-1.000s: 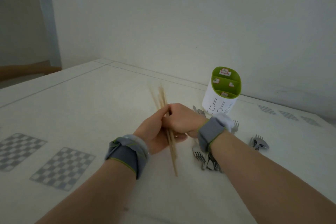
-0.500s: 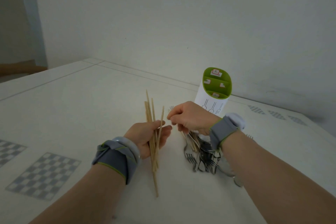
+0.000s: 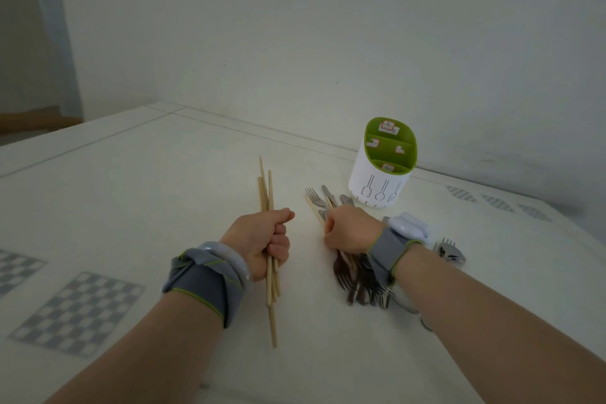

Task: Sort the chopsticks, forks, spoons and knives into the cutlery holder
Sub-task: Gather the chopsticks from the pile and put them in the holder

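Here the left hand [image 3: 262, 239] is clenched around a bundle of pale wooden chopsticks [image 3: 268, 193], held near upright. The right hand [image 3: 349, 229] pinches another chopstick [image 3: 313, 208] in the heap of steel cutlery [image 3: 360, 282], near the white, green-topped cutlery holder [image 3: 380, 174] on the white table [image 3: 131, 193].

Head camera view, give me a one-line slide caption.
Left hand grips a chopstick bundle while right hand reaches into the cutlery pile beside the empty holder.

The table [image 3: 157, 193] lies bare left of the left hand [image 3: 262, 241]. Between the right hand [image 3: 351, 229] and the cutlery holder [image 3: 380, 180], a pile of cutlery [image 3: 360, 279] clutters the way; the holder's green top is open from above.
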A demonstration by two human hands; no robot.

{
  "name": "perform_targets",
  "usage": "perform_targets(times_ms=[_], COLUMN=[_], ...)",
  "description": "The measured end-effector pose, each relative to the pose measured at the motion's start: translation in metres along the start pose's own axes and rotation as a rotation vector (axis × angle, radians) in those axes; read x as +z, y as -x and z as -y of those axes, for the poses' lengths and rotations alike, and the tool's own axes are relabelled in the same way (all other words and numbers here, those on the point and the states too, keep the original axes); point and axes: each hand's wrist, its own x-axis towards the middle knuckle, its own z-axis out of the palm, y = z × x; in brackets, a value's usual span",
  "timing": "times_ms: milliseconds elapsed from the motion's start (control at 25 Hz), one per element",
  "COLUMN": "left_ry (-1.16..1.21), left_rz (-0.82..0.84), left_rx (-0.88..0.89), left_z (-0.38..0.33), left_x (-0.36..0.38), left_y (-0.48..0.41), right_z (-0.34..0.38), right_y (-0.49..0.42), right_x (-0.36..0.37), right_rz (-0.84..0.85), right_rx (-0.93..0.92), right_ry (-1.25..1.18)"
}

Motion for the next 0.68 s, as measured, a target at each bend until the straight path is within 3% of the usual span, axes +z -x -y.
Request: perform_targets(times_ms=[160, 280, 680], left_ry=[0.018, 0.011, -0.011], left_rz=[0.000, 0.007, 0.012], left_rx=[-0.013, -0.019, -0.012], left_z=[-0.001, -0.001, -0.001], left_x=[0.001, 0.001, 0.001], left_y=[0.001, 0.001, -0.001], right_z=[0.008, 0.009, 0.004], right_y=[-0.008, -0.018, -0.028], right_x=[0.007, 0.008, 0.013], right_rz=[-0.098, -0.081, -0.095], right_rx=[0.100, 0.145, 0.086], right_ry=[0.050, 0.051, 0.103])
